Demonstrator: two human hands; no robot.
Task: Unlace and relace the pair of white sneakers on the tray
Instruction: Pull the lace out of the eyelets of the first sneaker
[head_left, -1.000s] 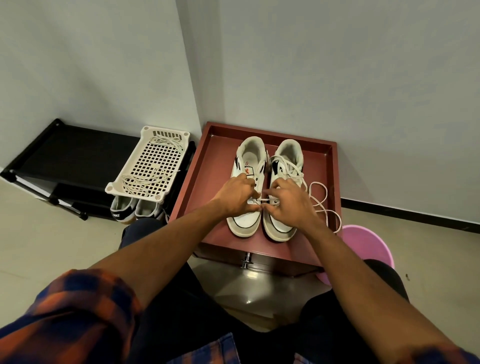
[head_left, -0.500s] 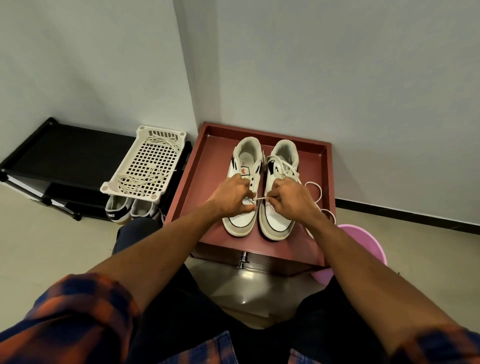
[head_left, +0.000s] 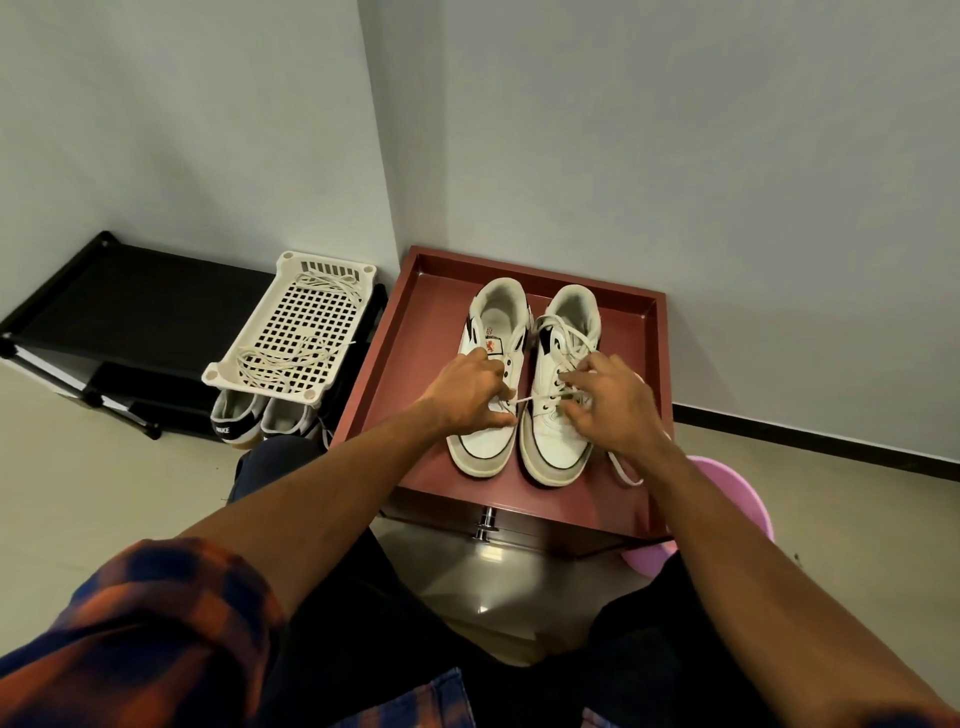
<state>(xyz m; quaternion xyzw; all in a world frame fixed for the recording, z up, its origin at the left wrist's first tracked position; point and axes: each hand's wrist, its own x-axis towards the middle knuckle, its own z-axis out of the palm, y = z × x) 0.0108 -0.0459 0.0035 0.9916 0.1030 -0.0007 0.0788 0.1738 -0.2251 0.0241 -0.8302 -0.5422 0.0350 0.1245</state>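
Observation:
Two white sneakers stand side by side on a dark red tray (head_left: 415, 332), toes toward me. The left sneaker (head_left: 488, 441) has bare eyelets and no lace. The right sneaker (head_left: 553, 452) carries a white lace (head_left: 563, 332) criss-crossed up its tongue, with loose lace lying to its right. My left hand (head_left: 467, 392) lies over the left sneaker and pinches a lace end stretched across from the right sneaker's lower eyelets. My right hand (head_left: 610, 405) rests on the right sneaker, fingers spread and bent over the eyelets; whether it holds the lace is hidden.
A white plastic grid basket (head_left: 291, 332) holding a loose lace sits on a black shoe rack (head_left: 130, 306) to the left, with another pair of shoes (head_left: 249, 421) below it. A pink basin (head_left: 727, 499) stands right of the tray. Walls close the corner behind.
My left hand has drawn the lace end leftward, so a taut strand now spans both shoes. My right hand's fingers have loosened and spread over the right sneaker.

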